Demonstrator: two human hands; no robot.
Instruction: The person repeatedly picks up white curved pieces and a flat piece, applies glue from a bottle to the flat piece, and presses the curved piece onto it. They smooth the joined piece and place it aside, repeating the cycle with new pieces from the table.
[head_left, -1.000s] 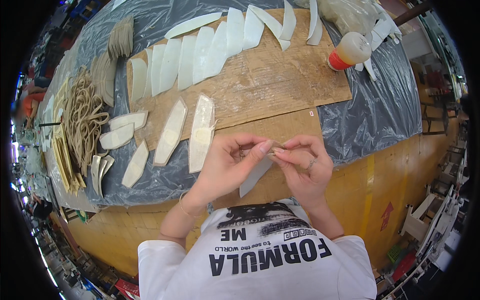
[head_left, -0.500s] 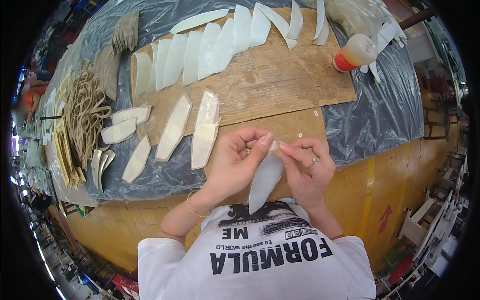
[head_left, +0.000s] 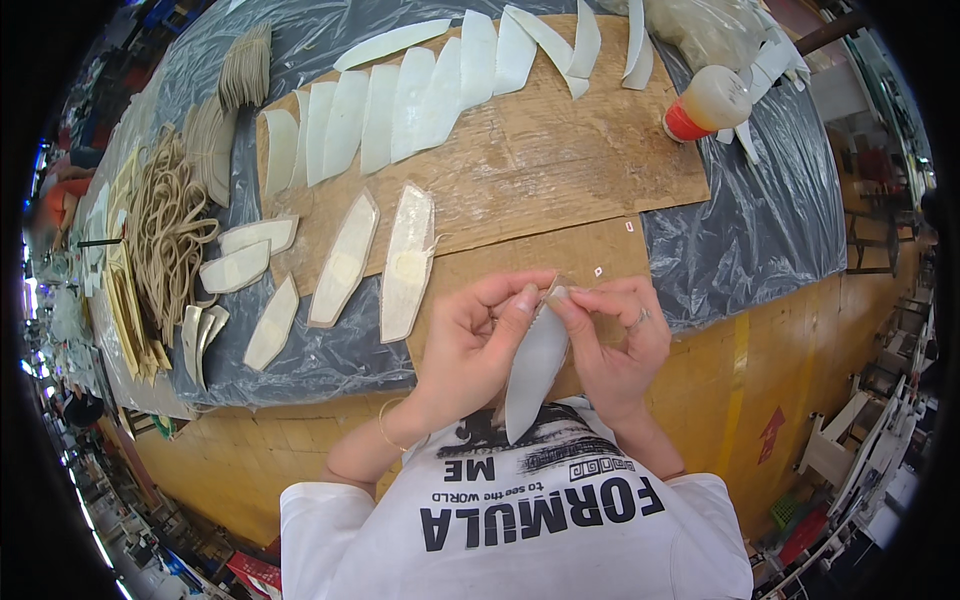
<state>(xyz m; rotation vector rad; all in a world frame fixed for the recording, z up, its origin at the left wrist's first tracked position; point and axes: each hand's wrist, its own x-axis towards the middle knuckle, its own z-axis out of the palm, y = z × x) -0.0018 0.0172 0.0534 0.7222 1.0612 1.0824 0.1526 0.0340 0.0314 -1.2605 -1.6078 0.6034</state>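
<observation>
Between my hands, close to my chest, is a pale leaf-shaped piece (head_left: pixel 537 365) with a thin tan edge at its top end. My left hand (head_left: pixel 476 345) pinches that end from the left, thumb against index finger. From the right, my right hand (head_left: pixel 618 340) pinches the same end; it wears a ring. The piece's free end hangs down over my shirt. To the left of my hands lie two long cream pieces with tan borders, the nearer bordered piece (head_left: pixel 407 262) showing loose threads on its edge and the other bordered piece (head_left: pixel 343 260) beside it.
A row of white curved pieces (head_left: pixel 412 95) lies along the cardboard (head_left: pixel 560 150). A red-and-clear bottle (head_left: pixel 708 103) stands at the right. Leftward are smaller cream pieces (head_left: pixel 270 322), tan cord loops (head_left: pixel 165 225) and bundled tan strips (head_left: pixel 245 68). Dark plastic sheeting (head_left: pixel 745 240) covers the table.
The held piece has turned slightly and its lower end has shifted down and right. Both hands keep pinching its top end, with the fingers moved a little.
</observation>
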